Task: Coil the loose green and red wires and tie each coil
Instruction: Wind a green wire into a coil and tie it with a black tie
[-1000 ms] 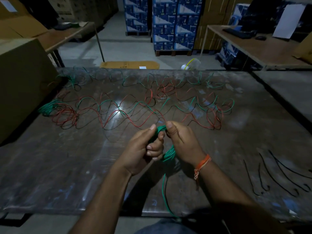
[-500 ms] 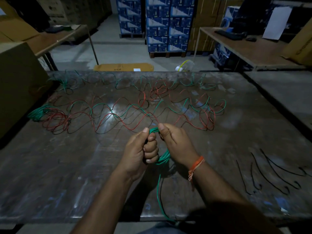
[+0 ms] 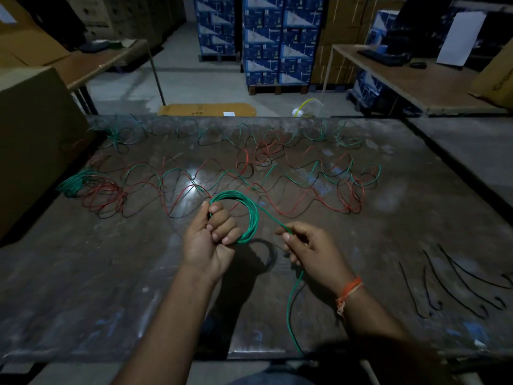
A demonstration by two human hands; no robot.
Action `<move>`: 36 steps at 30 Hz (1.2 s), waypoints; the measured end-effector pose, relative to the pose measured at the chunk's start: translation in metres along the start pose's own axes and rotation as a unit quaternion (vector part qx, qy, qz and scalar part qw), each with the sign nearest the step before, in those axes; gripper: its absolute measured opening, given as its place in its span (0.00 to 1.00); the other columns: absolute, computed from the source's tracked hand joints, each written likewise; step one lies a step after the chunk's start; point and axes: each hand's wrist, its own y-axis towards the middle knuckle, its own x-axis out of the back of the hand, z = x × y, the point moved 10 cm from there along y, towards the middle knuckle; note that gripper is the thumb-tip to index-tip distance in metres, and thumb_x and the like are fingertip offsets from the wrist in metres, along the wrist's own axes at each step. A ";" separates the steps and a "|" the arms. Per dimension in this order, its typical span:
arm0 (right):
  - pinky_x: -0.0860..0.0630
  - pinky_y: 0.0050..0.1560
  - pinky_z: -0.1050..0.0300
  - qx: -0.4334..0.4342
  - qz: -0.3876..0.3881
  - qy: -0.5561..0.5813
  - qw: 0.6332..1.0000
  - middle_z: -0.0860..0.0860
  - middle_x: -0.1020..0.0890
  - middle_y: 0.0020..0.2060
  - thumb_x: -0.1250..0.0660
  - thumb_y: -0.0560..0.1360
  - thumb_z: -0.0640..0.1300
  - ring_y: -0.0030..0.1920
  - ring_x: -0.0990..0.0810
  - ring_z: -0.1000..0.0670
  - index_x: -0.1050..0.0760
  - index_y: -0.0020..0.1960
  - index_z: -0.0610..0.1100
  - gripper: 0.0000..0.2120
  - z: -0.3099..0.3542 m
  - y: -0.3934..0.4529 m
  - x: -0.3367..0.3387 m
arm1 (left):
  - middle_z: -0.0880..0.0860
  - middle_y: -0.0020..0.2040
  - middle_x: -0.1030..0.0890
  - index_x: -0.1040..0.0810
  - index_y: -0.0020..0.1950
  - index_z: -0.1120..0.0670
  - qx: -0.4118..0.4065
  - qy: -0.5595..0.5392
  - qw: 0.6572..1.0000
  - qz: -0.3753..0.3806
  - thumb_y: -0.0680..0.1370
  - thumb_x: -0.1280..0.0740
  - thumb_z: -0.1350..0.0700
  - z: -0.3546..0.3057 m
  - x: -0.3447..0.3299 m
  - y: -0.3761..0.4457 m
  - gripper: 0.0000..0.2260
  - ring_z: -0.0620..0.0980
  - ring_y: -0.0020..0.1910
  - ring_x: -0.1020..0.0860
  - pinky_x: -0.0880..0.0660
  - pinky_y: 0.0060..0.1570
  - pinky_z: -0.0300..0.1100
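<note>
Hands now apart, green coil (image 3: 247, 215) round.

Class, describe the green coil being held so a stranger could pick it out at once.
Start at the big dark worktable. Above its near middle, the left hand grips a round green coil. Unlike the loose wires sprawled behind, it is neatly looped and lifted.

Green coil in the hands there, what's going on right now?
A person is winding green wire. The left hand grips the green coil above the table, while the right hand pinches the loose tail running off the near edge. The coil is not tied. Loose red and green wires lie spread beyond; black ties sit to the right.
</note>
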 end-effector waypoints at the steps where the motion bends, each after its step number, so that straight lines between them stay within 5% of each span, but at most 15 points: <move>1: 0.28 0.31 0.61 -0.014 -0.007 0.003 1.000 0.53 0.20 0.33 0.35 0.82 0.38 0.29 0.23 0.55 0.17 0.54 0.48 0.09 -0.007 -0.002 -0.002 | 0.46 0.23 0.37 0.29 0.37 0.52 -0.004 -0.014 1.000 0.002 0.85 0.49 0.50 -0.004 0.002 0.000 0.19 0.42 0.23 0.48 0.40 0.20 0.33; 4: 0.27 0.30 0.57 -0.035 -0.002 -0.045 0.998 0.54 0.20 0.31 0.36 0.82 0.38 0.28 0.23 0.56 0.18 0.51 0.53 0.12 -0.015 -0.010 -0.016 | 0.45 0.24 0.37 0.30 0.38 0.52 -0.026 -0.033 0.999 -0.006 0.86 0.50 0.50 -0.018 0.010 -0.001 0.19 0.42 0.23 0.46 0.40 0.21 0.34; 8: 0.20 0.35 0.51 -0.049 0.112 -0.249 0.961 0.51 0.20 0.32 0.39 0.81 0.38 0.31 0.19 0.50 0.28 0.37 0.49 0.15 -0.009 -0.025 -0.058 | 0.44 0.24 0.38 0.33 0.41 0.51 -0.085 0.018 0.996 -0.031 0.85 0.48 0.49 -0.038 0.018 -0.006 0.15 0.40 0.20 0.40 0.41 0.23 0.33; 12: 0.22 0.51 0.49 -0.035 0.238 -0.427 0.872 0.39 0.16 0.50 0.40 0.82 0.45 0.52 0.18 0.37 0.22 0.54 0.42 0.10 -0.003 -0.043 -0.098 | 0.44 0.27 0.37 0.32 0.44 0.51 -0.137 0.101 0.985 -0.026 0.86 0.49 0.48 -0.059 0.021 -0.011 0.14 0.39 0.23 0.39 0.39 0.25 0.34; 16: 0.26 0.53 0.49 0.087 0.271 -0.492 0.823 0.40 0.18 0.51 0.42 0.83 0.52 0.54 0.20 0.37 0.23 0.55 0.43 0.15 0.040 -0.054 -0.121 | 0.45 0.29 0.34 0.33 0.45 0.52 -0.172 0.249 0.952 -0.041 0.86 0.48 0.48 -0.072 0.027 -0.017 0.14 0.41 0.25 0.38 0.39 0.27 0.34; 21: 0.26 0.42 0.50 0.232 0.214 -0.380 0.870 0.47 0.21 0.41 0.47 0.81 0.55 0.44 0.21 0.40 0.29 0.46 0.49 0.14 0.115 -0.055 -0.131 | 0.50 0.30 0.28 0.34 0.46 0.56 -0.181 0.415 0.891 -0.018 0.86 0.48 0.50 -0.077 0.030 -0.027 0.13 0.46 0.28 0.32 0.33 0.29 0.37; 27: 0.39 0.40 0.73 0.290 0.086 -0.293 0.907 0.65 0.33 0.33 0.33 0.78 0.42 0.37 0.30 0.61 0.26 0.44 0.53 0.07 0.154 -0.043 -0.115 | 0.51 0.29 0.26 0.32 0.45 0.60 -0.159 0.535 0.829 0.048 0.87 0.48 0.54 -0.071 0.023 -0.039 0.15 0.47 0.28 0.29 0.30 0.32 0.38; 30: 0.31 0.40 0.63 0.294 0.065 -0.272 0.914 0.59 0.24 0.33 0.32 0.78 0.44 0.37 0.26 0.58 0.21 0.44 0.48 0.04 0.163 -0.031 -0.112 | 0.50 0.32 0.29 0.30 0.40 0.51 -0.151 0.576 0.801 0.071 0.84 0.44 0.44 -0.072 0.022 -0.040 0.16 0.49 0.30 0.33 0.35 0.32 0.44; 36: 0.23 0.42 0.51 0.253 -0.055 -0.166 0.952 0.53 0.17 0.39 0.28 0.76 0.45 0.42 0.19 0.53 0.17 0.47 0.45 0.03 0.158 -0.002 -0.087 | 0.46 0.29 0.30 0.26 0.39 0.52 -0.106 0.522 0.839 0.109 0.83 0.45 0.50 -0.068 0.010 -0.045 0.16 0.43 0.28 0.35 0.38 0.28 0.33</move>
